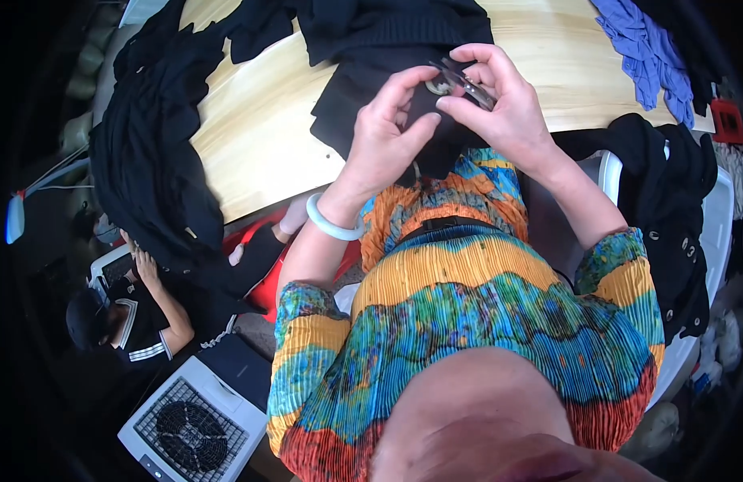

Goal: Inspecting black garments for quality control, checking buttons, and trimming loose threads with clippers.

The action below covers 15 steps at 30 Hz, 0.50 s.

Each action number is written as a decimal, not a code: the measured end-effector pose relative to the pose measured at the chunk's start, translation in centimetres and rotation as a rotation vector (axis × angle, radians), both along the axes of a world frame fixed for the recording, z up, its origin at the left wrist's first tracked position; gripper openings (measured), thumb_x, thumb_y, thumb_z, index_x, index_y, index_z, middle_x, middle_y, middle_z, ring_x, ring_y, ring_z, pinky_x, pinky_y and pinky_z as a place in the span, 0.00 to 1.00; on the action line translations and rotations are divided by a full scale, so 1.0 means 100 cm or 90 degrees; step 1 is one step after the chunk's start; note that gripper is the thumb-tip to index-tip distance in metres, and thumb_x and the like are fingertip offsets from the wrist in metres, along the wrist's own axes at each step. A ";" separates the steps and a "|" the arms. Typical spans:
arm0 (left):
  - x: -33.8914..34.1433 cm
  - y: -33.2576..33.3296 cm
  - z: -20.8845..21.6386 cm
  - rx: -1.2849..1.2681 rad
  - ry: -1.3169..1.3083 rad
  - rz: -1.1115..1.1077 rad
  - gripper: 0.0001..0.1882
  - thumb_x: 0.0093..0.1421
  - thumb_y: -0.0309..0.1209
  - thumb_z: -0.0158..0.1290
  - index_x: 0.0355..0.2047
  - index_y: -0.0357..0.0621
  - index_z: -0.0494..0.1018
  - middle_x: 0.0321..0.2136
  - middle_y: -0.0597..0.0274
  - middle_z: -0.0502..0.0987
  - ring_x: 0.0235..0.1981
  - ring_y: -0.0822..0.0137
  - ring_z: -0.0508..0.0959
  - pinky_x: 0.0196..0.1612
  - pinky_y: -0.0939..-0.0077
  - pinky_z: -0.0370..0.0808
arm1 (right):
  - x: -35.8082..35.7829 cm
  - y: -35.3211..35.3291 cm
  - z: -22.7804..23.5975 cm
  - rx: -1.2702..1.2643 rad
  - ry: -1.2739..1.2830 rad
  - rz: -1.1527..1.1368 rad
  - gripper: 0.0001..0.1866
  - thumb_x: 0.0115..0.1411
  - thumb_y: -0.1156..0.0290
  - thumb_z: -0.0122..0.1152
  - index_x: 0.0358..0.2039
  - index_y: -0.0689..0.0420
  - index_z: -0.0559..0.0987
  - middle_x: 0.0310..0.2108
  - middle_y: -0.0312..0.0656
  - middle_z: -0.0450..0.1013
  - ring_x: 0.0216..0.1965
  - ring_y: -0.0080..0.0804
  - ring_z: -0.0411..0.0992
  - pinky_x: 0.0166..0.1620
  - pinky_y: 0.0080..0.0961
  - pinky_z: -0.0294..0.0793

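Above the table's near edge, my right hand (504, 104) is closed around small dark metal thread snips (477, 95), their tips toward my left hand. A small pale round piece, like a button (440, 87), shows by the snips' tips; what supports it is unclear. My left hand (391, 132) is raised beside it, its index finger reaching the tips and its thumb apart below. Its other fingers are curled and partly hidden. Under both hands a black knitted garment (395, 76) spreads over the table and hangs over the near edge.
More black garments (150, 153) drape over the pale wood table's (263, 132) left side. Blue-purple cloth (648, 52) lies far right. On my right, a white tub (712, 213) holds black clothing (656, 185). A person (134, 305) sits lower left, near a white fan unit (195, 426).
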State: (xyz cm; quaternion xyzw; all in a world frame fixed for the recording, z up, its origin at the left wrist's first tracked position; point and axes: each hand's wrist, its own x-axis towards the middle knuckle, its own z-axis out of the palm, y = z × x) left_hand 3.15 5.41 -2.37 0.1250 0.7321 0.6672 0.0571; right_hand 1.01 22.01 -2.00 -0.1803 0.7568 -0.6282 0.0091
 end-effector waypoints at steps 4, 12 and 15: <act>0.002 -0.001 0.000 0.008 -0.024 0.028 0.23 0.49 0.14 0.45 0.47 0.39 0.62 0.34 0.68 0.71 0.25 0.87 0.66 0.25 0.94 0.64 | -0.004 0.004 0.002 -0.033 -0.087 0.021 0.18 0.49 0.75 0.58 0.40 0.61 0.66 0.24 0.35 0.69 0.30 0.18 0.68 0.34 0.15 0.67; 0.001 -0.014 0.006 0.096 -0.091 -0.013 0.24 0.49 0.13 0.39 0.49 0.37 0.59 0.36 0.62 0.71 0.36 0.80 0.69 0.37 0.90 0.66 | -0.015 0.008 -0.015 -0.127 -0.121 0.103 0.21 0.48 0.80 0.53 0.45 0.60 0.63 0.37 0.40 0.68 0.38 0.16 0.65 0.42 0.14 0.65; 0.001 -0.013 0.009 0.123 -0.122 -0.033 0.25 0.49 0.13 0.38 0.50 0.37 0.57 0.37 0.61 0.71 0.37 0.79 0.69 0.38 0.89 0.66 | -0.016 0.003 -0.016 -0.179 -0.106 0.195 0.23 0.47 0.81 0.51 0.47 0.59 0.62 0.38 0.40 0.67 0.38 0.17 0.65 0.43 0.15 0.64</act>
